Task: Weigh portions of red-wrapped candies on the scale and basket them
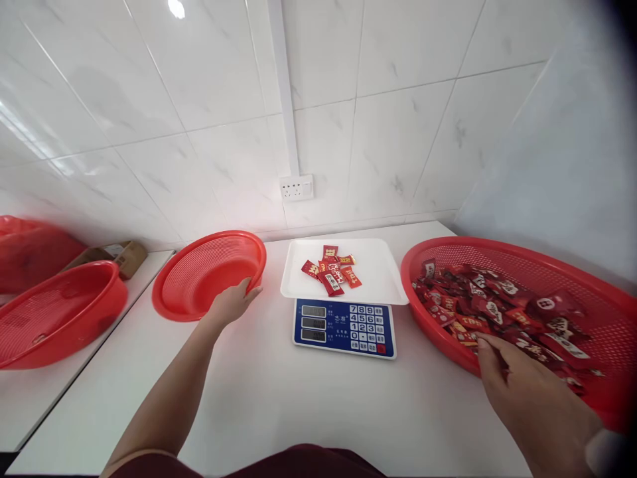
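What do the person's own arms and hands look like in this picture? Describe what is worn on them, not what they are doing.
The left hand and right hand are bare, with no gloves and no rings visible. Both forearms are uncovered; no sleeve reaches them. A white band or cuff shows at the right wrist, cut off by the picture's edge. Dark maroon clothing lies along the bottom edge.

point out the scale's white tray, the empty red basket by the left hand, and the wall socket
scale's white tray [383, 275], head view, bare right part of the tray
empty red basket [204, 275], head view, inside wall of the basket
wall socket [296, 188], head view, middle of the faceplate
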Demonstrator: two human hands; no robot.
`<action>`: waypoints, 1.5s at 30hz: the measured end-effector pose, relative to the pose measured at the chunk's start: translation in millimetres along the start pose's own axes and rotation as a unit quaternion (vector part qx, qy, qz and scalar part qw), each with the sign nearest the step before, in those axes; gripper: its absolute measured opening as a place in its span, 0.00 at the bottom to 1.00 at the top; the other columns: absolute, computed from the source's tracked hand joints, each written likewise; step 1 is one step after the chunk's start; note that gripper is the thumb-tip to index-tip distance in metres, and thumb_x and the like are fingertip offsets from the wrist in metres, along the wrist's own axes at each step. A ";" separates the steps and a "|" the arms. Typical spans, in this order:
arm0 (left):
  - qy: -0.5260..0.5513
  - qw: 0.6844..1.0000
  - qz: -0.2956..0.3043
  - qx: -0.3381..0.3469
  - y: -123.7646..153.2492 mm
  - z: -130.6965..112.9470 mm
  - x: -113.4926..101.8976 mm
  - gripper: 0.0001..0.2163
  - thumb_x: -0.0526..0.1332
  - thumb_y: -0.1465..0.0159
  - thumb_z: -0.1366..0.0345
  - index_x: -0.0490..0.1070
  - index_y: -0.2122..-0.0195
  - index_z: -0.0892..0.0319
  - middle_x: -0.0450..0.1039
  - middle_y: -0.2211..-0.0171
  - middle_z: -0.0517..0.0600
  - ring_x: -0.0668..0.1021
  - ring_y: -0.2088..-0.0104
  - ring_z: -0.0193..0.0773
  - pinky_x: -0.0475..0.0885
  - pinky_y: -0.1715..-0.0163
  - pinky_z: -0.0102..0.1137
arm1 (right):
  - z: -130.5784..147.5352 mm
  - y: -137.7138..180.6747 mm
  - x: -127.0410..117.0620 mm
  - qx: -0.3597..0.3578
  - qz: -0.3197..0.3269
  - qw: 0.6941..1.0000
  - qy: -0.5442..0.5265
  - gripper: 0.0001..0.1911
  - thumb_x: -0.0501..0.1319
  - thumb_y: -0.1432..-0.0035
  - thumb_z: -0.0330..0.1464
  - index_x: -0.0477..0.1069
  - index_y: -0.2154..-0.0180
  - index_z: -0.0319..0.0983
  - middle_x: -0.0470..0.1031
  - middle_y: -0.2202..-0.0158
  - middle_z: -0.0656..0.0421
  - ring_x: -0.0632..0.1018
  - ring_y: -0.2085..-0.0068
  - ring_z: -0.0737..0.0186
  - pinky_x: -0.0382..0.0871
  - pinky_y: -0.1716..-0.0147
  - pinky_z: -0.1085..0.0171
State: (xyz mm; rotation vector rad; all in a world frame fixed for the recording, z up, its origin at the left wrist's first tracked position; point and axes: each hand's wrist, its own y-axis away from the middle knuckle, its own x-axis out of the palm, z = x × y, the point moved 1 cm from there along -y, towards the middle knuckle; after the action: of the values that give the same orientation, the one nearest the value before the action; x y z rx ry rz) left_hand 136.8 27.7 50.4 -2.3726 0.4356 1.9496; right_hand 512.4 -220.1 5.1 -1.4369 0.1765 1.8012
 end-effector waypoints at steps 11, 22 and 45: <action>0.050 0.951 -0.035 0.302 -27.4 -100.3 12.5 0.30 0.47 0.38 0.46 0.49 0.38 0.54 0.44 0.35 0.55 0.43 0.35 0.47 0.47 0.40 0.44 | 0.6 -0.2 1.0 0.035 0.023 0.997 0.065 0.21 0.48 0.41 0.42 0.73 0.55 0.41 0.78 0.60 0.50 0.78 0.65 0.46 0.67 0.78 0.56; 0.111 0.941 0.025 0.318 -56.8 -148.5 32.3 0.25 0.62 0.48 0.54 0.63 0.49 0.54 0.65 0.48 0.55 0.68 0.48 0.49 0.65 0.51 0.40 | 3.2 -0.4 -2.1 0.010 -0.025 0.997 0.078 0.20 0.49 0.42 0.41 0.76 0.59 0.41 0.80 0.64 0.50 0.79 0.70 0.51 0.66 0.81 0.60; 0.189 0.949 -0.215 0.129 -65.1 -56.5 -36.0 0.18 0.53 0.38 0.62 0.59 0.46 0.58 0.66 0.51 0.58 0.72 0.54 0.45 0.69 0.58 0.39 | -3.8 0.8 5.3 -0.005 -0.038 0.998 0.058 0.22 0.48 0.42 0.40 0.74 0.56 0.36 0.79 0.66 0.48 0.78 0.69 0.47 0.67 0.76 0.56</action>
State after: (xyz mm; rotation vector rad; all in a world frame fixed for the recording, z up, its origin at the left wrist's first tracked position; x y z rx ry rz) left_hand 200.3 85.3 87.5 -2.4055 0.1487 1.1838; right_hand 514.6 -220.1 -1.1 -1.5354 0.1700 1.6615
